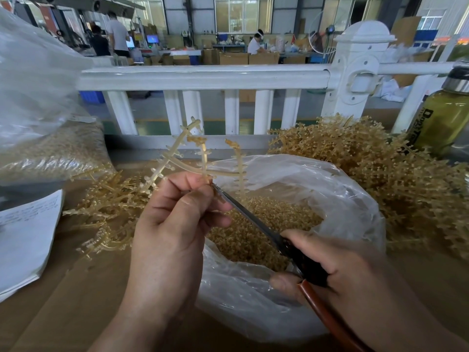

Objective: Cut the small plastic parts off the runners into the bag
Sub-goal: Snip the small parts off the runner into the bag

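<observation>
A brown tabletop (pixel 83 295) is seen in front of a white railing (pixel 203 78). Behind the railing a large factory hall with windows and cardboard boxes is visible.

An open plastic bag (pixel 350 196) is laid on the tabletop, and the small plastic parts (pixel 256 235) are gathered inside it. Above the far-left rim of the bag, one pale runner (pixel 169 158) is held up by the left hand (pixel 172 224). Its grip is closed, and the stem is pinched between the thumb and the curled fingers. Over the near side of the bag, the handles of the scissors (pixel 250 218) are enclosed by the right hand (pixel 350 270), whose grip is also closed. The blades are pointed up at the runner, just beside the left fingertips. How far they are opened cannot be told.

Two bags are counted: the open one and a fuller bag (pixel 45 138) to its left. Two heaps of runners are counted: a smaller heap (pixel 111 209) left of the open bag and a larger heap (pixel 375 168) right of it. One bottle (pixel 441 120) is placed far right of the bag, and one stack of paper (pixel 25 240) far left.
</observation>
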`<state>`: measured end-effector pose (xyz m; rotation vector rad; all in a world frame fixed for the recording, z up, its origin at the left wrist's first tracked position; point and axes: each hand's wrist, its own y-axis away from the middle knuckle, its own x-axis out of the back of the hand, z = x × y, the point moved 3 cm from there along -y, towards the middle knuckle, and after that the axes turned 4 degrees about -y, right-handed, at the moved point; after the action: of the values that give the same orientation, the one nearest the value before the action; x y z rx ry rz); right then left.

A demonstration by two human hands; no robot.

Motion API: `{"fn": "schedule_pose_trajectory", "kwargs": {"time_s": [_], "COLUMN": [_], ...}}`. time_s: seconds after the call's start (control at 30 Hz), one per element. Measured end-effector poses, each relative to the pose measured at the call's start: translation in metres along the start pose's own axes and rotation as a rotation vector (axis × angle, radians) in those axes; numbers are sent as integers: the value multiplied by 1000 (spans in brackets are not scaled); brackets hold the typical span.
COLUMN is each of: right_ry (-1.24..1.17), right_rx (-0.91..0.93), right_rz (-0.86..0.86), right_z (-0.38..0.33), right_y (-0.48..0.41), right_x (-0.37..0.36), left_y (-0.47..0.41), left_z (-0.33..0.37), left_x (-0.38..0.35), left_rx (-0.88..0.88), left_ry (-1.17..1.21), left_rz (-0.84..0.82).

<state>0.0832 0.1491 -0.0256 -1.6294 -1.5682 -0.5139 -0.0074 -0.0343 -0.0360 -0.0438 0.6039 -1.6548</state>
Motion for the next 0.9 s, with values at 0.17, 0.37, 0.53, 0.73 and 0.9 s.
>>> {"fn": "schedule_pose_trajectory", "kwargs": {"time_s": [0.17, 0.37, 0.53, 0.73, 0.9], "right_ry": [13, 14, -10, 9, -48], "right_rx": [-7, -27, -48, -73, -83], "right_rz": [-33, -32, -32, -32, -23], "right_z": [2, 1, 1, 4, 4], "right_y": [-2, -2, -1, -1, 0], "right_x": [0, 0, -2, -6, -6], "left_y": [0, -1, -1, 1, 3], "left_z": [-1, -4, -4, -4, -6], "left_x": [-1, -2, -3, -3, -7], "left_rx": [11, 81, 91, 103, 194], "left_ry": [23, 97, 95, 79, 224], "left_rz": [0, 5, 23, 13, -12]}}
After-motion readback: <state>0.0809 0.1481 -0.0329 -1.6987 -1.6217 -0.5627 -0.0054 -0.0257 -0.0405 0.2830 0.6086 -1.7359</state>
